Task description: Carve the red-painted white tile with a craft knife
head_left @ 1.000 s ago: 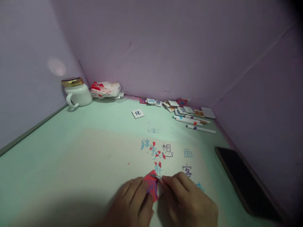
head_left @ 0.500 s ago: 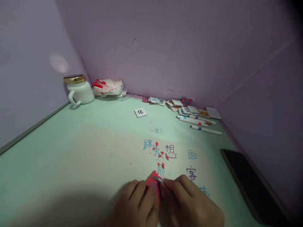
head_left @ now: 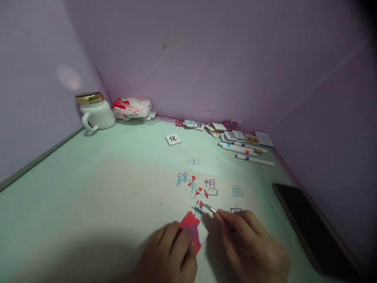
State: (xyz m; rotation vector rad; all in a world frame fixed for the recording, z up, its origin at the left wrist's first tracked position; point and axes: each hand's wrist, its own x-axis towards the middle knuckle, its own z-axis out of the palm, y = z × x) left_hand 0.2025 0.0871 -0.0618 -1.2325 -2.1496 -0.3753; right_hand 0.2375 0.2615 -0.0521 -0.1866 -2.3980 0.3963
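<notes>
My left hand (head_left: 169,251) presses on a small square card (head_left: 194,232), its fingers closed over the card's left side. The card has a red face with purple marks, and a white area shows at its right. In my right hand (head_left: 253,243) is a slim craft knife (head_left: 212,210), pinched close to its blade. Its tip points up and left, at small red scraps (head_left: 199,204) beyond the card. The scraps lie among blue and purple written characters (head_left: 211,187) on a pale sheet (head_left: 132,196).
A white tile with a black character (head_left: 173,139) lies farther back. Behind it are several stacked tiles (head_left: 232,135) and marker pens (head_left: 255,160). A phone (head_left: 309,224) lies at right. At back left stand a white mug with a gold lid (head_left: 98,114) and a wipes packet (head_left: 132,108).
My right hand has drawn the knife off the card and moved right. The blade now points at the scraps. More of the card shows, including its white part. My left hand stays on it.
</notes>
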